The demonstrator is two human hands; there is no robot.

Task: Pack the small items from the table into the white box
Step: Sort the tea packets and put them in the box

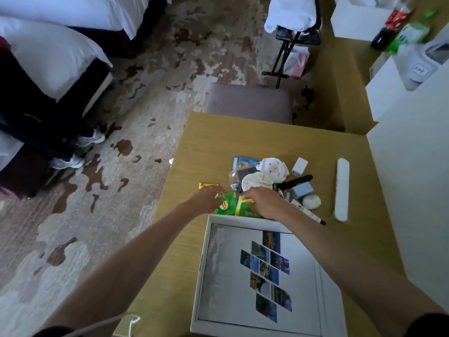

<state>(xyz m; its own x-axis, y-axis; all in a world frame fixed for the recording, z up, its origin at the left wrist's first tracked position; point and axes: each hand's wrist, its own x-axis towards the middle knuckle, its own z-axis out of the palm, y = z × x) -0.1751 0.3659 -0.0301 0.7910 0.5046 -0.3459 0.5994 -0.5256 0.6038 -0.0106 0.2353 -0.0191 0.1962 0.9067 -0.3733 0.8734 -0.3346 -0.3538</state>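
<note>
Green and yellow tea packets [229,205] lie just beyond the far edge of the white box [202,263], and both hands are on them: the left hand [206,199] pinches the left side of the bunch, the right hand [263,201] presses fingers down on the right side, gathering rather than lifting yet. To do this step well, I would squeeze the sachets into one flat stack, get thumbs under the stack, and carry it a short way toward the near side, laying it flat on the box floor (which shows a printed mosaic of landscape photos). One yellow sachet [209,185] sits apart at the far left and could be missed.

A red-and-yellow round logo on the green packet looks like Lipton, though too blurred to be sure; no other writing is readable.

Further out on the tabletop [267,142] wait a white plush toy [272,169], a white charger [299,166], a black pen-like tool [295,181] and a long white strip [342,188] at the right.
</note>
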